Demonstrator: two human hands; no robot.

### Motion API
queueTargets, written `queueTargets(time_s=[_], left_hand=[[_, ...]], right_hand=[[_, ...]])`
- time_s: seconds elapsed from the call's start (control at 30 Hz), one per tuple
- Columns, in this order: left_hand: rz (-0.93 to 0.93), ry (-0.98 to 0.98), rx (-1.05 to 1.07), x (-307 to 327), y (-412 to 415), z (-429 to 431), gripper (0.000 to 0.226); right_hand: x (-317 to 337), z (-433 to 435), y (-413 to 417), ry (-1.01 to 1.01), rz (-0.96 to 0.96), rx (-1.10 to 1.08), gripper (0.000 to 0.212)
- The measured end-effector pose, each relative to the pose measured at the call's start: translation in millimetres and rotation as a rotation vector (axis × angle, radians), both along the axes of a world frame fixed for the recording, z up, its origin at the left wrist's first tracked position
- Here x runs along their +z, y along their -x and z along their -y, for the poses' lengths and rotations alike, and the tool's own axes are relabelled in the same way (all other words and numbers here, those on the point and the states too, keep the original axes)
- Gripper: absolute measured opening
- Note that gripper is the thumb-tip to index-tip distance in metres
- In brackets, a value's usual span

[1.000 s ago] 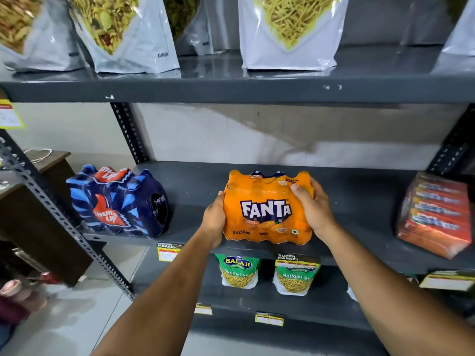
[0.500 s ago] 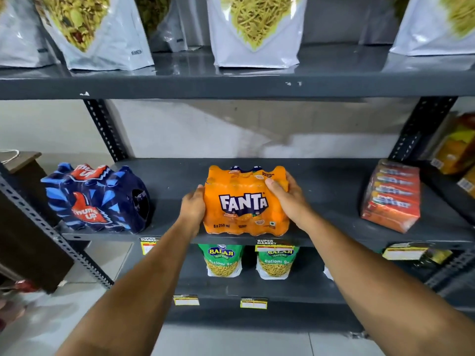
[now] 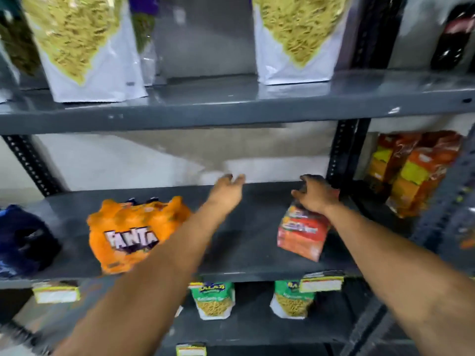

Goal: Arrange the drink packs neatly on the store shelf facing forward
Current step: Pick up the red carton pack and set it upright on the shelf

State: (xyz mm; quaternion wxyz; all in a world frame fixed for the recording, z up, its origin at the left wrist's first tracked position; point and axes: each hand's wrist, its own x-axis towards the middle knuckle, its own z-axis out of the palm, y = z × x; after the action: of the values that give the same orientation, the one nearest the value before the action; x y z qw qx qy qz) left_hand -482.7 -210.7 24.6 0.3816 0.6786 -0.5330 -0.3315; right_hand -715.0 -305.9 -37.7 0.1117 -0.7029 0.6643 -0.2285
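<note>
Head view: FANTA pack (image 3: 128, 235) stands alone; left hand (image 3: 226, 194) open, right hand (image 3: 317, 195) gripping red pack (image 3: 302, 233).

Both hands off Fanta pack (image 3: 131, 235); right hand (image 3: 314, 194) on red pack (image 3: 303, 231) (blurred).

I note an orange Fanta pack (image 3: 136, 233) with white lettering, a dark blue pack (image 3: 23, 240) far left, a red-orange pack (image 3: 303, 235) right, and a grey shelf (image 3: 244, 242).

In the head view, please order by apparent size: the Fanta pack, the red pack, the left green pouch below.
1. Fanta pack, largest.
2. Red pack, partly covered by the right hand.
3. Green pouch, smallest.
</note>
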Motion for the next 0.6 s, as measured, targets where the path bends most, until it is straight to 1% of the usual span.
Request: queueTargets(time_s=[0.03,0.13,0.17,0.2,0.23,0.3,0.37,0.43,0.5,0.53,0.6], left_hand=[[-0.072,-0.094,-0.002,-12.9,35.4,2.9,0.05],[-0.384,-0.291,0.006,-52.0,103.5,-9.2,0.029],[-0.407,-0.342,0.026,-60.7,119.9,-12.1,0.027],[-0.388,-0.375,0.062,-67.3,132.6,-13.1,0.031],[-0.366,-0.384,0.096,-73.1,140.7,-11.6,0.037],[-0.412,-0.384,0.152,-79.9,151.1,-5.7,0.038],[-0.428,-0.374,0.192,-83.5,158.1,-4.2,0.038],[-0.369,-0.378,0.234,-89.9,162.6,-5.9,0.042],[-0.4,-0.367,0.311,-95.1,167.0,-8.8,0.04],[-0.43,-0.356,0.347,-97.3,168.2,-9.7,0.038],[-0.465,-0.346,0.395,-98.1,172.4,-13.2,0.035]], right_hand=[[1.6,9.5,25.1,-0.03,-0.034,-0.021,0.06],[-2.7,29.9,57.9,-0.107,-0.09,-0.023,0.057],[-2.4,36.4,63.1,-0.121,-0.116,-0.016,0.06],[-1.8,43.8,66.3,-0.144,-0.139,-0.009,0.063],[-1.5,50.2,67.9,-0.179,-0.16,-0.007,0.065],[1.0,60.1,69.1,-0.265,-0.187,0.028,0.065],[2.3,65.1,69.1,-0.333,-0.133,0.054,0.055],[3.9,66.6,67.0,-0.365,-0.069,0.09,0.044],[4.0,71.1,63.3,-0.387,-0.013,0.098,0.044],[3.4,73.7,60.4,-0.401,0.025,0.086,0.047],[2.2,75.6,53.2,-0.432,0.164,0.053,0.056]])
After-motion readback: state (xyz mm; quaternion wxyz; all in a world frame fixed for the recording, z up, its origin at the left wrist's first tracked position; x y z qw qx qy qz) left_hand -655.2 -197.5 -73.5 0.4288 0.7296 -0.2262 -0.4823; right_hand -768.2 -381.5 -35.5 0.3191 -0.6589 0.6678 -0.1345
